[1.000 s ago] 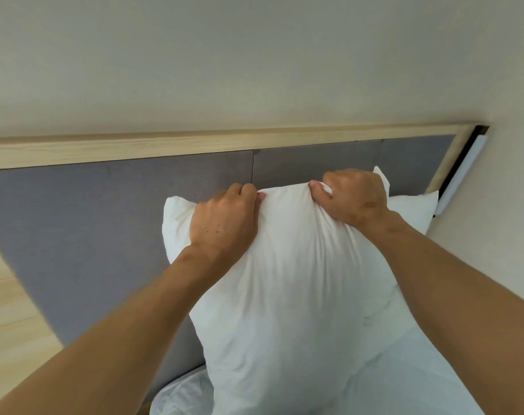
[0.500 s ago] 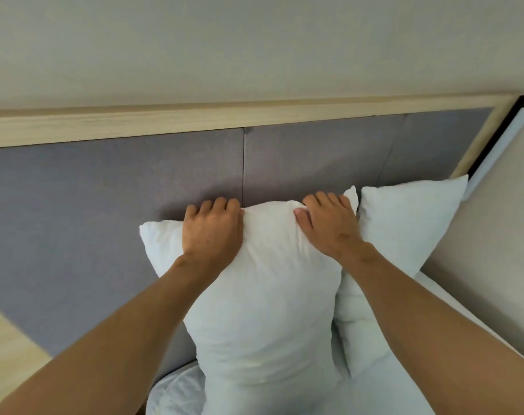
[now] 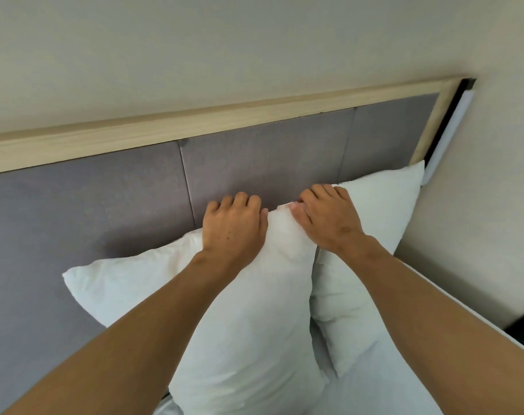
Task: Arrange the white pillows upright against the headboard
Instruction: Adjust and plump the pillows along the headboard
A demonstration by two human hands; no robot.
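Observation:
A white pillow [image 3: 248,310] stands on end against the grey padded headboard [image 3: 105,199], tilted with its top right corner highest. My left hand [image 3: 233,226] grips its top edge, fingers curled over the back. My right hand [image 3: 326,217] pinches the same pillow's top right corner. A second white pillow [image 3: 377,223] stands upright to the right, leaning on the headboard near the corner, partly behind my right forearm.
A pale wooden rail [image 3: 194,127] frames the headboard's top and right side. A beige wall [image 3: 479,205] closes in on the right. White bedding [image 3: 389,384] lies below the pillows. The headboard's left part is bare.
Both hands have shifted right along the pillow's top edge and closer together. The pillow has tilted, its left corner dropping and its right corner rising. The view has swung left.

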